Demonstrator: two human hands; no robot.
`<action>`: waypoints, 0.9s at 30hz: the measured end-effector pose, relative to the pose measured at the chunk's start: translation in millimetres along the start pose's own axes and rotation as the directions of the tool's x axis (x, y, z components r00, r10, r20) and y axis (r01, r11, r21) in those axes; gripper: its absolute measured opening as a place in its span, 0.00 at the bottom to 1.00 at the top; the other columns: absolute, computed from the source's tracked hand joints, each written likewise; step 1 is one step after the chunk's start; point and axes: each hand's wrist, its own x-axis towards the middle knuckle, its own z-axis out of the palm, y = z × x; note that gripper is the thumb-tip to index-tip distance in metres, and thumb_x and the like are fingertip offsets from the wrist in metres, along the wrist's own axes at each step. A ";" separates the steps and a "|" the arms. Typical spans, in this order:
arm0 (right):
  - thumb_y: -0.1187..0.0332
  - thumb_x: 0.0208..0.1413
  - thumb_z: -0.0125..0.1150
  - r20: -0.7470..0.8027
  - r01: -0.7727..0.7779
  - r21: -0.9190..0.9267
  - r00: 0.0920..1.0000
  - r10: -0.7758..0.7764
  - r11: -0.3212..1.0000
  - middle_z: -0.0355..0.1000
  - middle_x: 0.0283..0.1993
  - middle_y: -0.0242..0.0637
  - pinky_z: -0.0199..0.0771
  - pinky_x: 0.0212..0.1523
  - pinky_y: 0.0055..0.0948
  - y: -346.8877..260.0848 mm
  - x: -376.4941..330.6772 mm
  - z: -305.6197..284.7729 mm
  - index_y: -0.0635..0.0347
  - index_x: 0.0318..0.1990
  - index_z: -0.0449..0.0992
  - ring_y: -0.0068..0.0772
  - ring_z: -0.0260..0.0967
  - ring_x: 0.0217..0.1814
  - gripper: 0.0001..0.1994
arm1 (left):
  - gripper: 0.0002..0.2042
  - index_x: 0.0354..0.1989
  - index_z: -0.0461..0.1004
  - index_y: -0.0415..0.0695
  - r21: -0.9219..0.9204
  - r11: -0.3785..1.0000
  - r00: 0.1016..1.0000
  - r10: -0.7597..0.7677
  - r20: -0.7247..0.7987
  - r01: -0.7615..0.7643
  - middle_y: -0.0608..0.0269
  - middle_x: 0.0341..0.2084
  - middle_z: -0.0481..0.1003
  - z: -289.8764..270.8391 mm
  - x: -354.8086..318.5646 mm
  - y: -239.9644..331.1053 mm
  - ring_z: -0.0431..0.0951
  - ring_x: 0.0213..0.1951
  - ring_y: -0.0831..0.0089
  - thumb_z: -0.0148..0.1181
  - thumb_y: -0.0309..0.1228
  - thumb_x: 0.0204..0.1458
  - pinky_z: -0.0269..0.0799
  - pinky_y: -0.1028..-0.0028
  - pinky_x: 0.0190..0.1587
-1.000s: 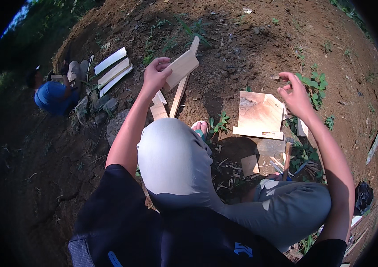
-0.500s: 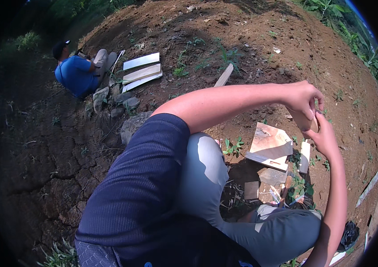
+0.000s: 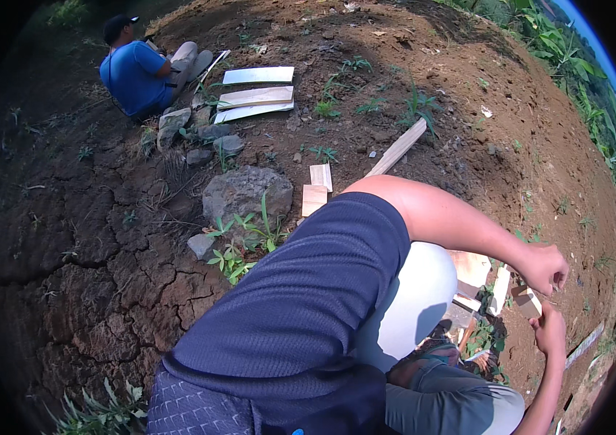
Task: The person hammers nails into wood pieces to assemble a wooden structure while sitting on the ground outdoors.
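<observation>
On the right side of the view, my right hand [image 3: 550,330] grips a small pale wooden block [image 3: 528,303] by its edge. Just beyond it is my left hand [image 3: 546,270], its fingers pinched together close to the block. Whether anything small sits in that pinch I cannot make out. Beside the hands lie a flat wooden board [image 3: 470,270] and a narrow wood strip [image 3: 499,290], both partly hidden by my arm and knee.
Two small wood pieces [image 3: 315,199] lie by a large rock [image 3: 248,193]. A long plank [image 3: 398,147] rests on the soil past my arm. Farther off, several boards [image 3: 256,96] lie near a seated person in blue [image 3: 134,76].
The view has shifted, so the scene sits differently. My left hand, earlier against the wood piece, is now slightly apart from it. My right hand still holds the wood, now turned.
</observation>
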 end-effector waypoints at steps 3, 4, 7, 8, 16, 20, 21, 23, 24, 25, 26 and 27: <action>0.75 0.47 0.71 0.118 0.031 -0.113 0.993 -0.018 0.993 0.78 0.37 0.52 0.74 0.45 0.50 -3.2 7.4 -4.1 0.63 0.43 0.78 0.57 0.77 0.44 0.14 | 0.16 0.42 0.82 0.46 -0.037 0.996 0.997 -0.078 0.015 0.078 0.58 0.42 0.83 -6.0 -3.8 -1.3 0.83 0.46 0.59 0.66 0.33 0.42 0.78 0.63 0.50; 0.74 0.47 0.72 0.157 0.040 -0.119 0.987 -0.021 0.992 0.78 0.38 0.52 0.74 0.45 0.50 -8.1 14.8 -5.3 0.62 0.42 0.79 0.57 0.77 0.45 0.14 | 0.16 0.42 0.82 0.45 -0.023 0.994 0.994 -0.106 0.014 0.106 0.58 0.42 0.83 -10.2 -5.9 -5.8 0.83 0.46 0.59 0.66 0.33 0.43 0.78 0.63 0.51; 0.69 0.47 0.69 0.171 0.136 -0.018 0.977 -0.131 0.991 0.79 0.37 0.54 0.77 0.45 0.46 -0.1 60.5 14.2 0.64 0.44 0.80 0.53 0.79 0.42 0.16 | 0.16 0.45 0.81 0.45 0.062 0.980 0.982 -0.187 -0.011 0.187 0.58 0.41 0.83 -27.6 -16.5 -21.0 0.83 0.43 0.62 0.65 0.34 0.47 0.78 0.65 0.48; 0.68 0.47 0.68 0.180 0.097 0.012 0.979 -0.097 0.995 0.80 0.37 0.54 0.78 0.45 0.45 15.9 64.3 22.5 0.65 0.45 0.80 0.52 0.80 0.42 0.17 | 0.15 0.46 0.81 0.44 0.074 0.978 0.980 -0.198 0.009 0.196 0.58 0.41 0.83 -35.1 -11.0 -22.6 0.83 0.42 0.65 0.64 0.34 0.49 0.79 0.66 0.46; 0.61 0.54 0.60 0.180 -0.133 0.612 0.983 0.027 0.780 0.79 0.32 0.50 0.79 0.28 0.35 11.8 113.5 102.5 0.73 0.48 0.76 0.39 0.78 0.25 0.22 | 0.16 0.53 0.74 0.39 0.367 0.830 0.746 -0.547 0.381 0.421 0.60 0.35 0.80 -83.2 -79.4 -67.6 0.79 0.34 0.75 0.59 0.25 0.56 0.75 0.71 0.38; 0.58 0.56 0.63 -0.123 0.057 0.538 0.992 0.011 0.841 0.80 0.33 0.44 0.79 0.36 0.40 9.1 103.7 154.4 0.64 0.50 0.76 0.44 0.80 0.32 0.20 | 0.15 0.54 0.73 0.40 0.320 0.740 0.617 -0.671 0.411 0.592 0.60 0.39 0.79 -56.5 -109.2 -121.0 0.77 0.32 0.76 0.58 0.25 0.58 0.74 0.71 0.38; 0.59 0.56 0.65 -0.053 -0.009 0.525 0.998 0.044 0.851 0.80 0.32 0.42 0.78 0.39 0.41 10.7 107.8 155.6 0.56 0.50 0.77 0.45 0.80 0.35 0.17 | 0.15 0.55 0.73 0.40 0.287 0.712 0.597 -0.698 0.395 0.641 0.60 0.40 0.79 -48.4 -115.5 -136.0 0.76 0.33 0.76 0.58 0.25 0.58 0.74 0.72 0.38; 0.59 0.56 0.66 -0.073 0.166 0.456 0.986 -0.149 0.874 0.79 0.31 0.42 0.78 0.38 0.41 22.4 125.4 145.1 0.53 0.51 0.77 0.46 0.79 0.34 0.17 | 0.15 0.56 0.73 0.41 0.215 0.690 0.616 -0.718 0.324 0.691 0.63 0.40 0.79 -31.2 -142.0 -165.6 0.75 0.33 0.77 0.58 0.26 0.60 0.74 0.72 0.39; 0.59 0.56 0.66 -0.057 0.252 0.422 0.966 -0.252 0.871 0.79 0.30 0.42 0.78 0.38 0.40 26.4 132.1 146.9 0.51 0.51 0.78 0.46 0.79 0.34 0.17 | 0.16 0.56 0.73 0.42 0.162 0.671 0.615 -0.734 0.289 0.724 0.64 0.40 0.79 -16.3 -160.2 -176.2 0.74 0.33 0.77 0.58 0.26 0.60 0.74 0.72 0.39; 0.60 0.55 0.68 -0.077 0.325 0.420 0.943 -0.323 0.847 0.79 0.30 0.42 0.77 0.37 0.40 26.1 138.2 152.1 0.50 0.50 0.79 0.46 0.78 0.33 0.16 | 0.16 0.57 0.73 0.43 0.116 0.599 0.554 -0.786 0.276 0.792 0.66 0.42 0.79 -5.9 -175.5 -188.9 0.74 0.36 0.78 0.58 0.27 0.61 0.73 0.72 0.42; 0.60 0.53 0.69 -0.125 0.344 0.394 0.939 -0.321 0.852 0.79 0.32 0.42 0.77 0.37 0.40 27.9 137.4 158.0 0.49 0.48 0.80 0.45 0.79 0.36 0.15 | 0.14 0.56 0.74 0.43 -0.056 0.569 0.565 -0.791 0.236 0.820 0.68 0.43 0.79 3.1 -178.9 -191.0 0.74 0.37 0.79 0.54 0.26 0.63 0.71 0.75 0.43; 0.60 0.52 0.70 -0.183 0.397 0.326 0.917 -0.354 0.858 0.79 0.34 0.40 0.77 0.37 0.39 28.2 132.7 168.9 0.48 0.50 0.80 0.44 0.78 0.36 0.17 | 0.14 0.56 0.74 0.43 -0.148 0.541 0.561 -0.790 0.249 0.828 0.67 0.44 0.79 9.6 -183.9 -191.7 0.74 0.39 0.78 0.50 0.28 0.64 0.70 0.75 0.44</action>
